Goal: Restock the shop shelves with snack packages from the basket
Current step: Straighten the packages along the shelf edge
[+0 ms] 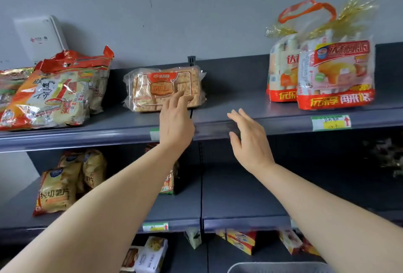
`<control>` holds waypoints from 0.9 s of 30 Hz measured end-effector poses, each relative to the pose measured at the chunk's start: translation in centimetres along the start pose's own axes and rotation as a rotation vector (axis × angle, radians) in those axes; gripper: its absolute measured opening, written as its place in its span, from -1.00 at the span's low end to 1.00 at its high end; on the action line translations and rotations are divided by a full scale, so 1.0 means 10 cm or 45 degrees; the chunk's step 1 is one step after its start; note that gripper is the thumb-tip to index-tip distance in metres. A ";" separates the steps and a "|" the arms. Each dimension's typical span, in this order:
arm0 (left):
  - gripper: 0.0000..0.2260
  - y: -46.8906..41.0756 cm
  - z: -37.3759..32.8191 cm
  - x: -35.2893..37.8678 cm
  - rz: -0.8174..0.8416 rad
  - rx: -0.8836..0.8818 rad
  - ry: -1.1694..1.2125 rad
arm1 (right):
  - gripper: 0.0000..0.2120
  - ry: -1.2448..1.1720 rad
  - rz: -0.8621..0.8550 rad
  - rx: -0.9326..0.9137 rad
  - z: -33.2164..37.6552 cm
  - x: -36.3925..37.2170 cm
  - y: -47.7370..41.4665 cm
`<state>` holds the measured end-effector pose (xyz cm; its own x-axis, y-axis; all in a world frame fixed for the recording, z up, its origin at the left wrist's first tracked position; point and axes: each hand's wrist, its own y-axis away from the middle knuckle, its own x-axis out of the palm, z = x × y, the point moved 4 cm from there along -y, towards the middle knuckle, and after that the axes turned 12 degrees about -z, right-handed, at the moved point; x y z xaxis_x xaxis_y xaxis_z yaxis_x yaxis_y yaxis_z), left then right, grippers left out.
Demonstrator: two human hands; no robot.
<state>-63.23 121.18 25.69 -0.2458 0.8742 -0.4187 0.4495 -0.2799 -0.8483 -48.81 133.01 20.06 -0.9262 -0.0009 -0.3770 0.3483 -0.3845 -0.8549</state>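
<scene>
The cracker package [163, 86] stands lengthwise along the shelf [250, 100], label facing outward. The left hand [175, 123] touches it with straight, spread fingers [174, 99]; the right hand [248, 139] is spread too.

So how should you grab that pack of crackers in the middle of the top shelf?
Probably by its right end, coming from the front right. The cracker pack seems to lean back with its wide face forward. The shelf is bare on that side, while rice cracker bags sit close on its left. The left hand is closest.
</scene>
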 end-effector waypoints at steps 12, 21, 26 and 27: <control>-0.64 2.28 -1.11 0.65 0.868 -0.147 -0.034 | -0.52 0.507 0.741 0.310 -1.17 -1.47 2.02; -0.70 3.78 -1.34 1.17 1.590 -0.441 -0.131 | -0.63 0.670 1.238 0.629 -1.64 -1.93 3.14; -0.63 4.40 -1.18 1.45 1.707 -0.798 -0.067 | -0.62 0.625 1.353 0.765 -1.81 -1.87 3.58; -0.60 4.52 -1.13 1.51 1.714 -0.875 -0.067 | -0.62 0.616 1.384 0.772 -1.85 -1.83 3.66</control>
<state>-36.92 126.18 -15.27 0.6411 0.1055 -0.7602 0.6563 -0.5888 0.4717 -16.43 136.05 -10.93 -0.0333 -0.2895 -0.9566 0.6366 -0.7440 0.2030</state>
